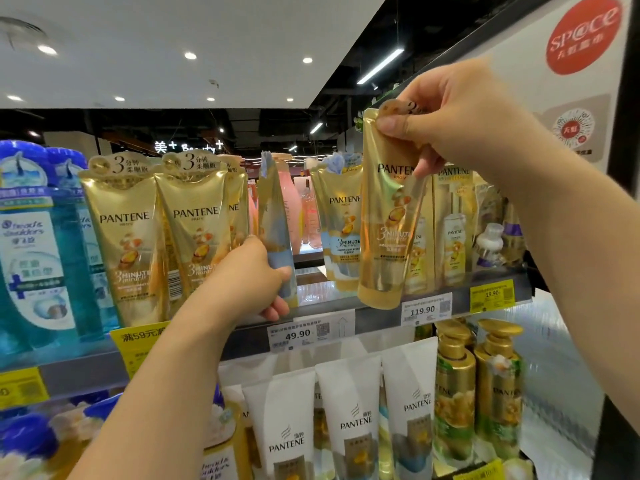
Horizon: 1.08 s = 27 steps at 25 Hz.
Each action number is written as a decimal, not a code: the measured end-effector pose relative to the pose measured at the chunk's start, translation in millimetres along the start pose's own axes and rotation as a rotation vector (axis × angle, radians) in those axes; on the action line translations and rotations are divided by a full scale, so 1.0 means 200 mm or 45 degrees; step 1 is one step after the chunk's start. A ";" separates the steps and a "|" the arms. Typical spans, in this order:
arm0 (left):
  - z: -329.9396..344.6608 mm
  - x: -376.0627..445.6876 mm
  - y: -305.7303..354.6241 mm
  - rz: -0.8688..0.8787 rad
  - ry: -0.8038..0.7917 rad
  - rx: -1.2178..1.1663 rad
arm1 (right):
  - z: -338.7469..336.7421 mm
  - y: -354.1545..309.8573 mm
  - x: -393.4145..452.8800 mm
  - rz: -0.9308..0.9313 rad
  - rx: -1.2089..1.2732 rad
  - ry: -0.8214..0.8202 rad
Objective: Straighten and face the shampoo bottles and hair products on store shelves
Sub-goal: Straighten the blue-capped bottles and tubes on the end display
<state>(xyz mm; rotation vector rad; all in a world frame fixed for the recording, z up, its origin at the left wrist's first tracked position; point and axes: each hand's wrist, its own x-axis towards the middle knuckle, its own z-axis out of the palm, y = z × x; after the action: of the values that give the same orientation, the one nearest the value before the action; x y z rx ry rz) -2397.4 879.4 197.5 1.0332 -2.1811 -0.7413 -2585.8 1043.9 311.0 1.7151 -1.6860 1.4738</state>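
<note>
Right hand (pixel 446 123): raised high, pinching the top of a gold Pantene tube (pixel 388 216) between thumb and fingers; the tube hangs cap-down in front of the upper shelf (pixel 374 311), label facing the camera.
Left hand (pixel 256 278): grasping a gold-and-blue tube (pixel 277 220) that stands on the upper shelf, turned edge-on, fingers wrapped around its lower part.
Gold tube row (pixel 159 233): just left of the left hand, upright, Pantene labels facing out.
Blue-label tubes (pixel 341 233): on the same shelf, between the two hands, behind the lifted tube.
Boxed sets (pixel 453 226): at the right end of the upper shelf, partly hidden by the right hand.
Blue Head & Shoulders bottles (pixel 34 244): far left of the upper shelf.
Price tags (pixel 298 334): clipped along the shelf edge, reading 49.90 and 119.90.
Lower shelf: white Pantene tubes (pixel 349 420) standing cap-down, gold pump bottles (pixel 455 386) to their right.
</note>
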 end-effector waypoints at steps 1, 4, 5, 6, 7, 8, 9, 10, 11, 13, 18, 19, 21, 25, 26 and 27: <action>0.01 0.01 0.00 0.023 0.025 0.008 | 0.00 0.00 0.01 0.007 0.009 -0.015; 0.04 0.04 0.00 0.095 0.087 0.125 | 0.01 0.02 0.01 0.036 0.029 -0.054; 0.06 0.06 0.00 0.118 0.101 0.144 | 0.01 0.02 0.01 0.047 0.026 -0.072; 0.07 0.08 0.01 0.142 0.103 0.127 | 0.02 0.03 0.01 0.053 0.019 -0.088; 0.09 0.09 0.03 0.161 0.091 0.089 | 0.02 0.03 0.01 0.058 0.014 -0.100; 0.11 0.10 0.05 0.170 0.070 0.050 | 0.03 0.03 0.01 0.065 0.009 -0.107; 0.14 0.11 0.07 0.164 0.047 0.019 | 0.03 0.03 0.01 0.073 0.005 -0.108; 0.16 0.12 0.09 0.147 0.022 -0.001 | 0.02 0.03 0.02 0.080 -0.001 -0.105; 0.19 0.13 0.11 0.131 0.006 0.003 | 0.02 0.03 0.02 0.084 -0.009 -0.100; 0.24 0.14 0.14 0.145 0.024 0.078 | 0.00 0.03 0.02 0.082 -0.024 -0.091; 0.27 0.17 0.18 0.314 -0.111 0.056 | -0.05 0.06 0.02 0.091 -0.036 -0.071; 0.26 0.18 0.17 0.322 -0.217 0.026 | -0.05 0.07 0.02 0.097 -0.027 -0.072; 0.25 0.19 0.17 0.304 -0.378 -0.004 | -0.06 0.08 0.03 0.102 -0.017 -0.080; 0.27 0.22 0.18 0.293 -0.375 0.108 | -0.05 0.07 0.05 0.091 -0.012 -0.078; 0.27 0.22 0.18 0.289 -0.395 0.116 | -0.05 0.06 0.05 0.079 -0.011 -0.080; 0.26 0.21 0.19 0.286 -0.424 0.103 | -0.04 0.05 0.06 0.063 -0.009 -0.078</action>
<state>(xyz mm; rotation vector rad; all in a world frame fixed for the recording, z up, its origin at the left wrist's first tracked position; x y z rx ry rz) -2475.0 877.0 200.9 0.7241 -2.5785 -0.7680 -2599.8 1041.1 320.3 1.7432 -1.7744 1.4486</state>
